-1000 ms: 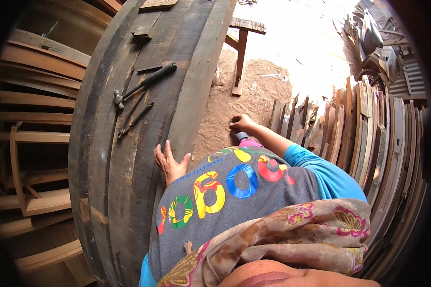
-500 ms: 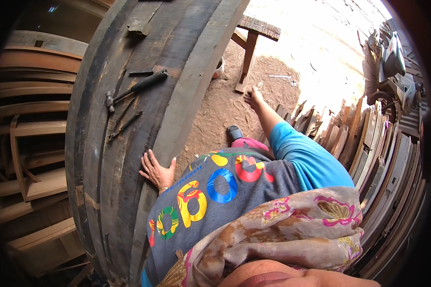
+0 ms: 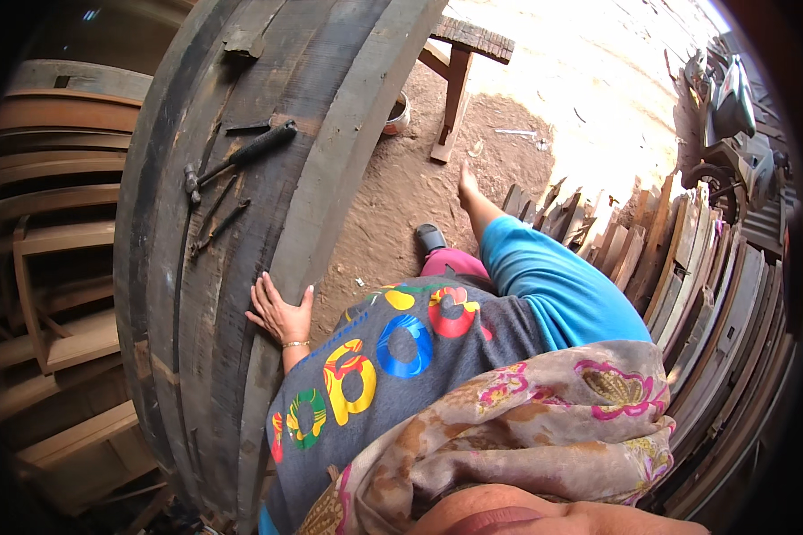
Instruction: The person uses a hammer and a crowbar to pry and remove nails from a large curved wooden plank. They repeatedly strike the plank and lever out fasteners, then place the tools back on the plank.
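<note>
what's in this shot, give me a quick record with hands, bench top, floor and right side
left hand: spread, resting at bench edge
right hand: seen edge-on above floor, no object visible in it
bench top: hammer, wood block, other dark tools
floor: trestle, bucket
right side: stacked boards

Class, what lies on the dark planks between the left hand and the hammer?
In the head view, a dark two-handled tool, apparently pincers, lies between the left hand and the hammer.
</note>
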{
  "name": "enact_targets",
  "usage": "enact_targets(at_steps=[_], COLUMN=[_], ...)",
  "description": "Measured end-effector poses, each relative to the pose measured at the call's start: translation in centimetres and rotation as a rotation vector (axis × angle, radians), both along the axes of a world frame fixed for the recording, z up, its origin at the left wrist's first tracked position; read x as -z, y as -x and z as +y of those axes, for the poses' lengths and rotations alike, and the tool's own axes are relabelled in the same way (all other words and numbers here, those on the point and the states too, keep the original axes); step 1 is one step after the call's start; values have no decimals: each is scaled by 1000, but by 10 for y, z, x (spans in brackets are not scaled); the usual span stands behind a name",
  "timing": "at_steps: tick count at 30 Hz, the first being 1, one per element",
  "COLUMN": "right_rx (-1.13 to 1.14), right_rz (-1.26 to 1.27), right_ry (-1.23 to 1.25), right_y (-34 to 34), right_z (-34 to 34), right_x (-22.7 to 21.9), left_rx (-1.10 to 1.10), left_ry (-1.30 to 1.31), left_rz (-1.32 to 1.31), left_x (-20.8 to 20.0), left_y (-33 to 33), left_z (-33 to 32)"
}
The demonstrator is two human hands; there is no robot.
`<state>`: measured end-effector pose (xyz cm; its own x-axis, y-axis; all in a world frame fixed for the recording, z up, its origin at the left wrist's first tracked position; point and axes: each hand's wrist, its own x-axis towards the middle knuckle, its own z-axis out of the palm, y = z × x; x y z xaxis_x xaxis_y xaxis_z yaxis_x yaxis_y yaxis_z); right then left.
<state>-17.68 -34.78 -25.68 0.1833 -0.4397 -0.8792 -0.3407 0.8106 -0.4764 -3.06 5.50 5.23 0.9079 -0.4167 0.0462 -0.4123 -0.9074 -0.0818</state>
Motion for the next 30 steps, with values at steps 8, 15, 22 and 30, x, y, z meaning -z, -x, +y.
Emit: enact_targets(at_steps=[8, 15, 22, 30], right_rx=[-1040, -889, -746, -618], right_rz=[667, 565, -194, -533], right_ry=[52, 621, 220, -106], right_y=[291, 173, 2, -61], right_z=[59, 58, 206, 318], right_x=[125, -15, -133, -279], left_rx=[-139, -180, -122, -172], left_ry=[81, 61, 145, 92], left_rz=[150, 198, 25, -6], left_x=[-30, -27, -27, -32], left_y=[16, 22, 40, 65], left_z=[56, 149, 155, 149])
